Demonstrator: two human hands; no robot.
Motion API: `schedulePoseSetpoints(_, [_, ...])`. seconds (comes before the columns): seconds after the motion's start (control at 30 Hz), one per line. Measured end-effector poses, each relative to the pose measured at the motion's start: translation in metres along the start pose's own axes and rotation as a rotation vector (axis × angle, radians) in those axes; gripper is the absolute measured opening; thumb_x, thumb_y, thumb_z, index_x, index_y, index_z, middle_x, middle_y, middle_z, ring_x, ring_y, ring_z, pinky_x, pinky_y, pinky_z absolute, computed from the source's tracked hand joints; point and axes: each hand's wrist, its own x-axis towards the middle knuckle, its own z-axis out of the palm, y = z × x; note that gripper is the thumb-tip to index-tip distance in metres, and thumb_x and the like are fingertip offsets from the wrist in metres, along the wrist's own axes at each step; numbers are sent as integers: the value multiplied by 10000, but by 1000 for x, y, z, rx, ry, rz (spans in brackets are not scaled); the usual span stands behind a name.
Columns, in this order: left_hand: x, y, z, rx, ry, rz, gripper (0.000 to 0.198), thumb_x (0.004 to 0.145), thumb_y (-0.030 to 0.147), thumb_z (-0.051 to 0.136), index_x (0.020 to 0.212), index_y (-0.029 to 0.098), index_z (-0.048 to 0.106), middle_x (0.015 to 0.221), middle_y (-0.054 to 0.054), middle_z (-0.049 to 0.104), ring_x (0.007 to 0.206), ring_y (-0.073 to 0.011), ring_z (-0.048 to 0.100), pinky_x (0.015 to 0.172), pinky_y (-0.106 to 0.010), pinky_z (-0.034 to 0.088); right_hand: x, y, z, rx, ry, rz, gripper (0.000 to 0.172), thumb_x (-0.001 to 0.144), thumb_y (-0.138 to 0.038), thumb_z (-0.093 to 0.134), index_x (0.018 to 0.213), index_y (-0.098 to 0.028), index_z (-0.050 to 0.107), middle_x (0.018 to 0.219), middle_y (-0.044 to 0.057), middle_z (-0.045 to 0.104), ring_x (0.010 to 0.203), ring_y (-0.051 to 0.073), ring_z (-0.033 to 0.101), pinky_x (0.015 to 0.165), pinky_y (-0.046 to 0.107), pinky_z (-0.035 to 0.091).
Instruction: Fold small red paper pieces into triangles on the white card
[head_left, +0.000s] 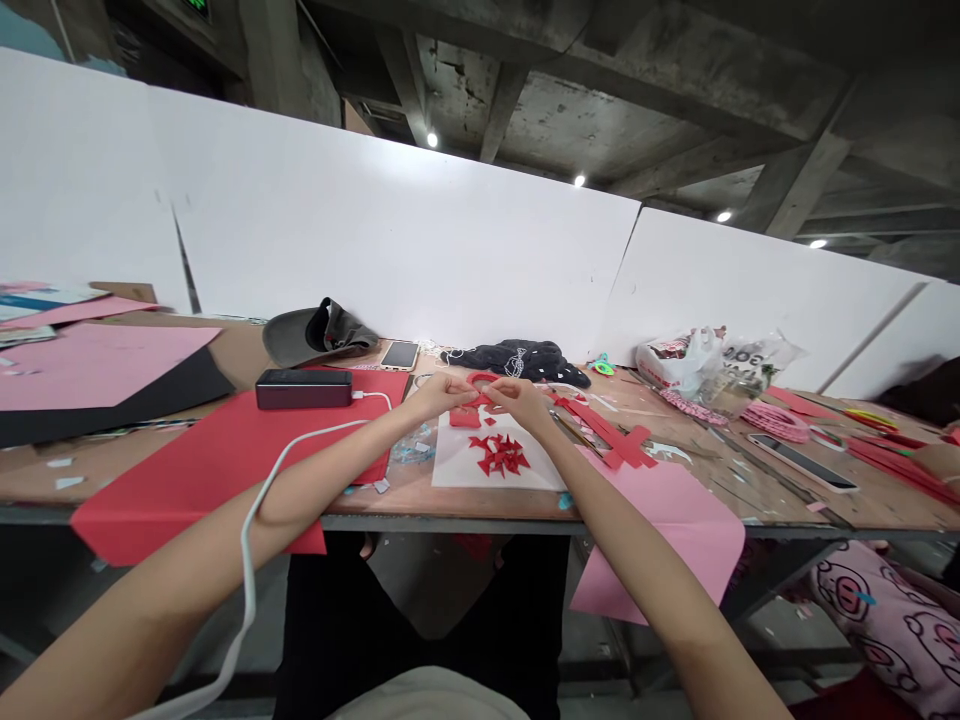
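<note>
My left hand (pixel 439 394) and my right hand (pixel 519 399) meet over the table, both pinched on a small red paper piece (pixel 480 399) held between them. Just below lies a white sheet (pixel 457 466) with several small red paper cut-outs (pixel 499 455) gathered on it, and a loose red scrap (pixel 465 419) at its top. A red ring shape (pixel 481 379) shows just behind my fingers.
A big red sheet (pixel 187 470) with a black power bank (pixel 303 389) and white cable (pixel 259 500) lies left. Pink paper (pixel 667 520) hangs over the table edge at right. A phone (pixel 399 355), cap (pixel 315 335), dark cloth (pixel 517 360), plastic bags (pixel 712 365) and another phone (pixel 802 462) lie beyond.
</note>
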Motion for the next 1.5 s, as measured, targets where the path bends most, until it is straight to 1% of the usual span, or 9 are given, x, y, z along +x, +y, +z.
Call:
schedulePoseSetpoints(0.13, [2, -4, -1, 15, -37, 8, 369, 681, 456, 671, 889, 156, 729, 800, -85, 723, 748, -200, 663, 680, -279, 505, 1, 4, 1, 7, -13, -14, 346, 658, -479, 679, 770, -153, 662, 727, 46, 668, 621, 184, 669, 545, 299, 578])
schedulePoseSetpoints(0.3, [2, -5, -1, 54, -21, -3, 330, 691, 442, 668, 845, 160, 739, 764, -73, 724, 723, -207, 664, 640, -269, 500, -2, 0, 1, -13, -11, -33, 300, 681, -450, 671, 734, -155, 659, 689, 39, 666, 596, 182, 669, 543, 304, 577])
schedulePoseSetpoints(0.57, [0, -2, -1, 57, 19, -21, 275, 677, 407, 688, 789, 161, 740, 687, -44, 710, 626, -165, 630, 554, -228, 462, -2, 1, 1, -36, -4, -42, 312, 689, -466, 661, 722, -156, 656, 670, 36, 664, 562, 169, 655, 546, 307, 570])
schedulePoseSetpoints(0.73, [-3, 1, 4, 116, 32, 46, 291, 693, 413, 663, 751, 136, 734, 671, -58, 699, 612, -168, 618, 523, -225, 441, -2, 4, 5, -67, -44, -74, 271, 690, -432, 669, 726, -164, 640, 616, 28, 650, 544, 161, 634, 532, 290, 535])
schedulePoseSetpoints(0.83, [-5, 3, 10, 158, 63, 93, 292, 715, 404, 640, 737, 127, 728, 673, -73, 699, 621, -177, 621, 517, -229, 442, -2, 3, 5, -144, -22, -98, 215, 707, -380, 655, 673, -171, 615, 570, 17, 630, 508, 151, 611, 508, 276, 508])
schedulePoseSetpoints(0.93, [-6, 4, 14, 184, 99, 128, 298, 751, 394, 602, 727, 121, 717, 668, -74, 696, 616, -168, 620, 524, -226, 441, -1, 0, 4, -158, 0, -129, 183, 719, -337, 635, 645, -171, 607, 603, 18, 637, 534, 150, 615, 535, 279, 505])
schedulePoseSetpoints(1.13, [-1, -8, 12, 40, 44, 74, 303, 763, 373, 584, 888, 120, 696, 799, -102, 715, 758, -207, 663, 646, -280, 500, -2, -5, 4, -216, 119, -177, 148, 722, -322, 633, 729, -175, 627, 658, 20, 643, 626, 157, 622, 576, 268, 487])
schedulePoseSetpoints(1.27, [2, -14, 9, 14, 75, 58, 305, 722, 399, 627, 818, 119, 702, 752, -100, 712, 731, -214, 664, 617, -276, 502, -2, -2, 4, -206, 90, -167, 180, 705, -330, 653, 806, -182, 632, 724, 28, 660, 681, 162, 629, 612, 273, 500])
schedulePoseSetpoints(1.5, [-2, -4, 9, 65, 75, 37, 262, 663, 399, 676, 697, 142, 716, 653, -60, 694, 640, -193, 638, 549, -249, 484, -2, -3, 4, -209, 76, -226, 164, 718, -315, 639, 826, -191, 640, 801, 38, 676, 735, 167, 638, 680, 304, 524])
